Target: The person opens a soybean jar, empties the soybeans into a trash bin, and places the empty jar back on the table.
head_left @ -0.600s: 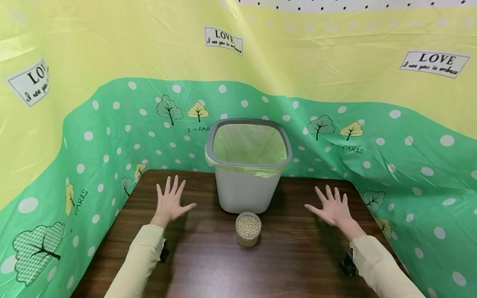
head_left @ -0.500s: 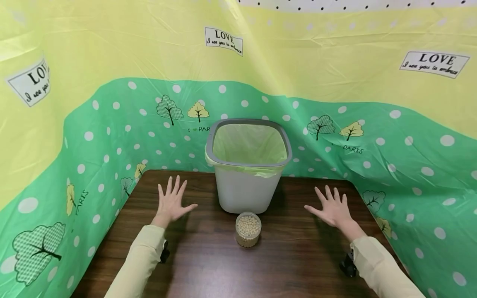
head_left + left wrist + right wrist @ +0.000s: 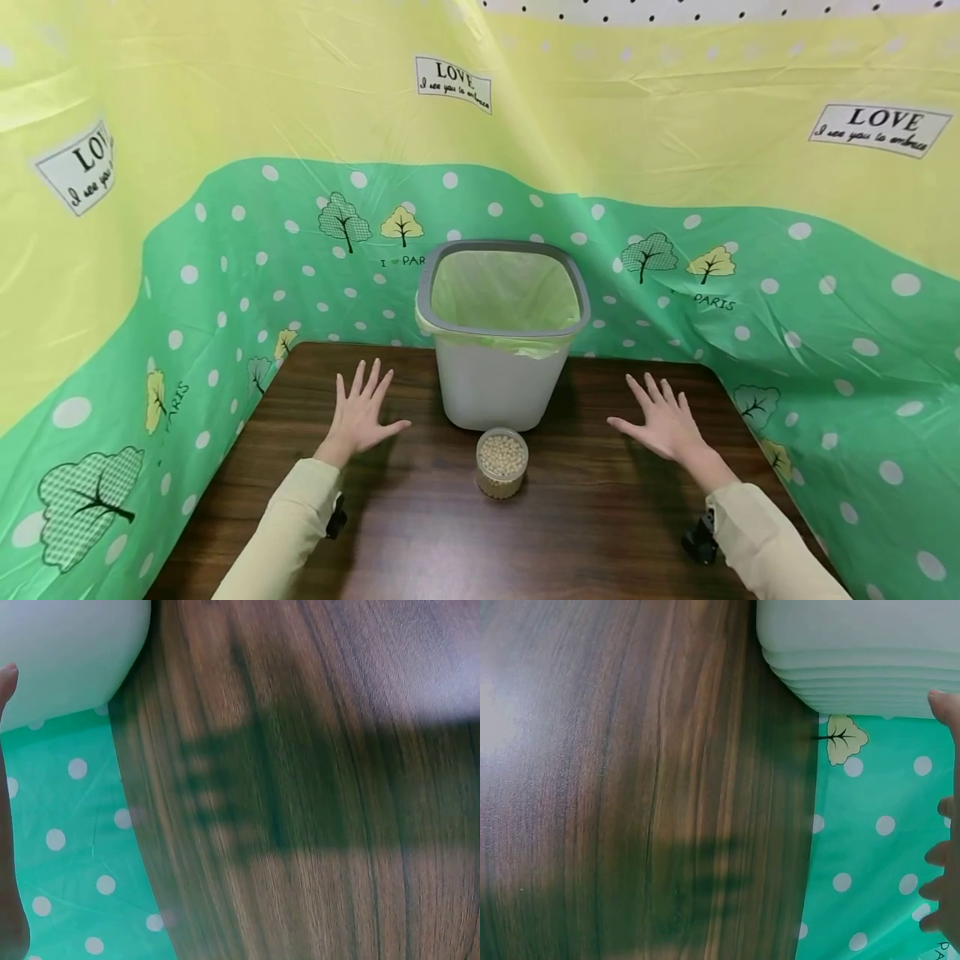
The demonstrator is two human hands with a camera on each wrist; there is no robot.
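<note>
My left hand (image 3: 360, 414) hovers over the left part of the table with fingers spread and nothing in it. On the other side, my right hand (image 3: 664, 422) is held likewise, palm down and fingers apart. Between them, nearer to me, a clear round tub (image 3: 501, 463) full of small pale beige balls stands upright. Right behind it is a light grey trash can (image 3: 498, 379) with a darker grey rim and a pale green bag lining it. In the left wrist view, part of the left hand (image 3: 9, 825) shows at the left edge; fingers of the right hand (image 3: 945, 825) line the right wrist view's edge.
The dark wooden table (image 3: 480, 550) has its far edge against a green and yellow printed curtain (image 3: 300, 225), which also hangs along both sides. Hand shadows fall on the tabletop. A black wrist device (image 3: 337, 517) sits at the left cuff, another black device (image 3: 701, 537) at the right.
Both hands have drifted slightly inward, the left one to the right and the right one a little to the left. The tub and trash can stay put on the table.
</note>
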